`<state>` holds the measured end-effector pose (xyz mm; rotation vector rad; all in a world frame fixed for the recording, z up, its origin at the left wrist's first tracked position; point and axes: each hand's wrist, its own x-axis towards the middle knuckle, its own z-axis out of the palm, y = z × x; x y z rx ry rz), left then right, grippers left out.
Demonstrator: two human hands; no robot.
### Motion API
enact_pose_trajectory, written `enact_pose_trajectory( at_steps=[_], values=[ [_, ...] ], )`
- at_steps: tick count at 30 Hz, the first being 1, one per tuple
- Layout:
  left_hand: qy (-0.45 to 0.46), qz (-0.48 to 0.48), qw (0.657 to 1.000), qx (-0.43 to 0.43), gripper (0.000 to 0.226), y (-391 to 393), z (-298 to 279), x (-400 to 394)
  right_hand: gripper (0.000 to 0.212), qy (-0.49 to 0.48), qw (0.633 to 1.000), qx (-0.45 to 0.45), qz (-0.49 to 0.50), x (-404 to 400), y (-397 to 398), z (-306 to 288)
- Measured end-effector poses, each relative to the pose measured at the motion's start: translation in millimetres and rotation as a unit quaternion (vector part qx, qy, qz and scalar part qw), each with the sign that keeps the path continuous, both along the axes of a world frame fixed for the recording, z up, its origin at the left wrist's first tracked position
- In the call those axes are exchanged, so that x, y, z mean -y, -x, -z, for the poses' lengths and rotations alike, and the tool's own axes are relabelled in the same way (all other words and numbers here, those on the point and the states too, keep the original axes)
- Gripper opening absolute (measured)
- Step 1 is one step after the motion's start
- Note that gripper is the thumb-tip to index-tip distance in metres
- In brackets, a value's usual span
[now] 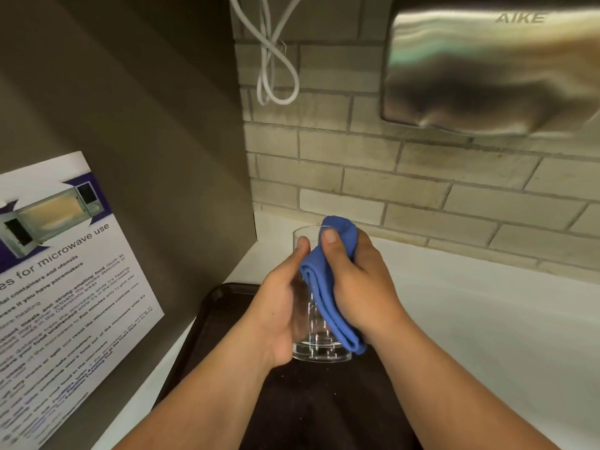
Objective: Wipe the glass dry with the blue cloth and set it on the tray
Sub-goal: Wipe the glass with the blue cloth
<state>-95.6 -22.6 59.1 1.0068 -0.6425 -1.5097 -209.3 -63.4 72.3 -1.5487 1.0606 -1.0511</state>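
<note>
My left hand [279,306] is gripping the clear, straight-sided glass [319,344] upright over the dark tray [207,323]; whether its thick base is touching the tray I cannot tell. My right hand [360,284] is pinching the folded blue cloth [328,306] against the glass, thumb on top, fingers hidden behind. The cloth is covering the rim's right side. The tray's near edge is cut off below my forearms, on a pale desk [487,319].
</note>
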Motion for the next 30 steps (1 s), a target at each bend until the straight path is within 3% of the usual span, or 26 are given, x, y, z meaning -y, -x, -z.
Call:
enact_pose_trajectory(
  at_steps=[6, 9, 11, 13, 17, 19, 20, 22, 26, 30],
  values=[
    [-0.086, -0.028, 0.992, -0.086, 0.092, -9, 4, 3, 0.050, -0.119, 0.991, 0.040, -0.040, -7, 8, 7],
    [-0.100, -0.055, 0.992, -0.044, 0.089, -16, 7, 12, 0.039, -0.031, 0.993, -0.052, -0.105, -32, 12, 21],
    [-0.107, -0.068, 0.992, 0.003, 0.083, -16, 9, 10, 0.054, 0.043, 0.987, -0.116, -0.106, -39, 11, 29],
    [-0.099, -0.039, 0.994, -0.006, 0.084, -10, 7, 5, 0.076, 0.091, 0.982, -0.143, -0.079, -37, 7, 30],
    [-0.042, 0.021, 0.998, -0.049, 0.071, -10, 5, 1, 0.085, 0.151, 0.973, -0.168, -0.052, -36, 3, 22],
    [-0.024, 0.021, 0.997, -0.064, 0.071, -13, 6, 2, 0.075, 0.150, 0.977, -0.142, -0.050, -36, 1, 13],
    [-0.021, 0.020, 0.998, -0.063, 0.078, -13, 5, 1, 0.059, 0.130, 0.985, -0.104, -0.047, -33, 0, 9],
    [-0.019, 0.012, 0.999, -0.049, 0.085, -11, 5, -3, 0.037, 0.045, 0.998, -0.015, -0.034, -21, 0, -3],
    [-0.049, -0.028, 0.998, -0.014, 0.091, -3, 5, 2, 0.046, -0.092, 0.995, 0.044, 0.007, -7, 3, -5],
    [-0.104, -0.093, 0.985, 0.097, 0.073, 2, 9, 8, 0.035, 0.008, 0.998, -0.037, 0.045, -17, 3, 11]
  ],
)
